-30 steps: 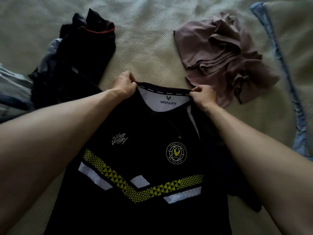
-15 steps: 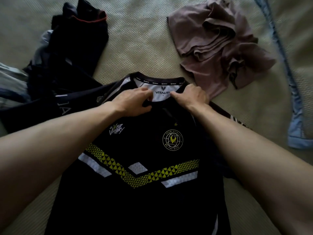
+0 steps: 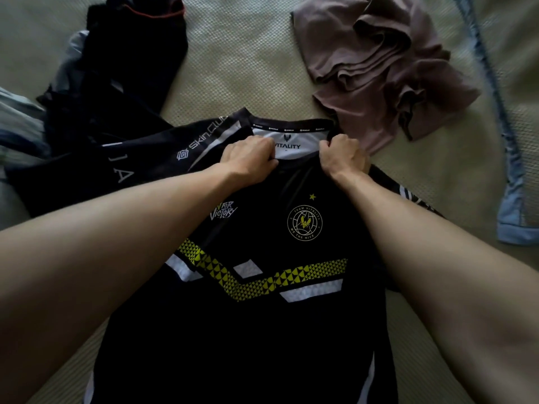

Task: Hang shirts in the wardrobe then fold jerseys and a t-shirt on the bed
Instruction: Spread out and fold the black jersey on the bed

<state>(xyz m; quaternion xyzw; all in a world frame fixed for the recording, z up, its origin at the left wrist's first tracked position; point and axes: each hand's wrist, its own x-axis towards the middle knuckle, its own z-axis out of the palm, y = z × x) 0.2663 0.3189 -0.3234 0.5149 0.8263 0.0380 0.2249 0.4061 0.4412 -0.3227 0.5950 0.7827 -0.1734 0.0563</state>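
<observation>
Both hands grip the front neckline of the black jersey (image 3: 262,316): left hand (image 3: 248,158) with fingers curled over the collar edge, right hand (image 3: 344,156) fisted on the fabric at the collar's other side. From the head view I note the jersey lying chest-up on the bed (image 3: 242,62), yellow-and-white chevron band across the front, round crest under the right forearm's inner side. Beyond the jersey's collar, to the right, a crumpled mauve t-shirt (image 3: 379,62). Beyond its left sleeve, a heap of dark garments (image 3: 116,68). Right of the jersey, well apart, a blue-edged pillow (image 3: 513,217).
</observation>
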